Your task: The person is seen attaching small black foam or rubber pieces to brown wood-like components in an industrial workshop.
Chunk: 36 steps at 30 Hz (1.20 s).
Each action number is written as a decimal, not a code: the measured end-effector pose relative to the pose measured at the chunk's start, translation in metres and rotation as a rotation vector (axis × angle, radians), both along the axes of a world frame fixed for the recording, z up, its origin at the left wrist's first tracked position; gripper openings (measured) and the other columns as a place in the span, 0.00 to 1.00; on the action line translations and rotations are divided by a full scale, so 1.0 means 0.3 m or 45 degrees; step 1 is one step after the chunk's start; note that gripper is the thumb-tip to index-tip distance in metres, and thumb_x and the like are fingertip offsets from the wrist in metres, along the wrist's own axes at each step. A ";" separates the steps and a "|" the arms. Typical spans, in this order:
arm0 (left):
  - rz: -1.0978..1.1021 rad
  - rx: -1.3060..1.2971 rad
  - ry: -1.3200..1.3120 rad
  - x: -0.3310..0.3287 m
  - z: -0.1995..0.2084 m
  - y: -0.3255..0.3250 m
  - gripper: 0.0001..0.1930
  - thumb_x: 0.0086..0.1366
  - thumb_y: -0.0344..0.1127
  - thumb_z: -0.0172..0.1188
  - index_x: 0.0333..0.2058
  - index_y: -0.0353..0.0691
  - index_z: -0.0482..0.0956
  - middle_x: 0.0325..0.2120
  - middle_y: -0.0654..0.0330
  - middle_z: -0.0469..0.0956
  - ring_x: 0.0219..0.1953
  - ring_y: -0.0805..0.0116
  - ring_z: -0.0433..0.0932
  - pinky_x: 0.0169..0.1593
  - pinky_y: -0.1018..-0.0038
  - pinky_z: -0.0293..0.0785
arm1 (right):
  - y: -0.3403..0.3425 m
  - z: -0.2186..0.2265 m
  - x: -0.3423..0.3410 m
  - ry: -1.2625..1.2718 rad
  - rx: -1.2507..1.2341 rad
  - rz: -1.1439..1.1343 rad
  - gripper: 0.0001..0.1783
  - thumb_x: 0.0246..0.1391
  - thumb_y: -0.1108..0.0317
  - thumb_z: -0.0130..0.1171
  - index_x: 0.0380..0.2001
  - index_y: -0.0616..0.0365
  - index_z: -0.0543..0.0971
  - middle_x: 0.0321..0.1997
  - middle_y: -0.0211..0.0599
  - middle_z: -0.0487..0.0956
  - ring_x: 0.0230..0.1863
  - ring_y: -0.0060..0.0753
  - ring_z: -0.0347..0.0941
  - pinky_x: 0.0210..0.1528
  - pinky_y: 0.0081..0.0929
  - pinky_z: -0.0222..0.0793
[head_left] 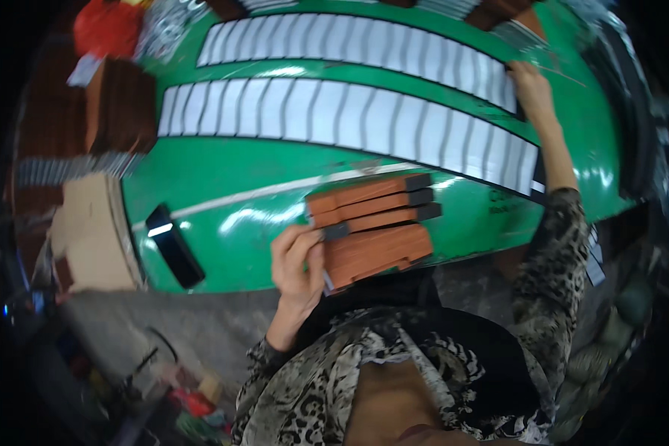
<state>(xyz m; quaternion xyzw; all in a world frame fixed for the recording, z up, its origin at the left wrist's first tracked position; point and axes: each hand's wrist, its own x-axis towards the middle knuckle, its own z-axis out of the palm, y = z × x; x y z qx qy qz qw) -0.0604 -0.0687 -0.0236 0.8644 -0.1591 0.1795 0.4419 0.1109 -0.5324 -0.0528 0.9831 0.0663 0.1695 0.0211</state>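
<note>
Left grip: our left hand (299, 260) clamped on the stack of brown pieces (372, 227).
Right grip: our right hand (531, 89) fingers pressing the white cards (349, 111), beyond the stack.
Care: we should keep edges aligned on the green tabletop (238, 186).

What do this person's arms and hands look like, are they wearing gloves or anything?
No gloves: the left hand and right hand are both bare, with no rings or watch that can be made out. Both arms wear long sleeves in an animal-print fabric, spotted in tan, black and grey, ending at the wrists.
</note>
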 end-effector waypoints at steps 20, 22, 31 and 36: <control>-0.015 -0.168 0.237 0.048 -0.030 0.049 0.11 0.58 0.25 0.59 0.41 0.35 0.73 0.38 0.55 0.74 0.33 0.68 0.74 0.35 0.74 0.72 | 0.387 0.234 -0.236 0.345 2.034 -0.151 0.18 0.63 0.62 0.45 0.49 0.65 0.70 0.35 0.31 0.72 0.35 0.21 0.70 0.41 0.24 0.75; -0.021 -0.189 0.243 0.052 -0.038 0.045 0.12 0.58 0.26 0.60 0.41 0.35 0.73 0.37 0.55 0.74 0.33 0.68 0.74 0.35 0.74 0.72 | 0.495 0.253 -0.316 0.533 2.079 0.038 0.17 0.63 0.65 0.45 0.48 0.65 0.71 0.36 0.33 0.72 0.37 0.21 0.70 0.42 0.25 0.75; -0.051 -0.302 0.314 0.062 -0.058 0.040 0.15 0.58 0.25 0.60 0.45 0.38 0.71 0.30 0.59 0.72 0.29 0.69 0.72 0.34 0.74 0.71 | 0.911 0.286 -0.456 0.867 1.461 0.367 0.10 0.55 0.71 0.54 0.40 0.64 0.75 0.35 0.36 0.76 0.35 0.26 0.74 0.37 0.23 0.70; -0.091 -0.312 0.301 0.055 -0.063 0.051 0.15 0.58 0.25 0.60 0.45 0.38 0.71 0.28 0.59 0.71 0.28 0.69 0.72 0.33 0.75 0.71 | 0.962 0.282 -0.443 0.850 1.270 0.291 0.11 0.54 0.70 0.57 0.40 0.63 0.76 0.34 0.38 0.77 0.34 0.32 0.74 0.36 0.27 0.69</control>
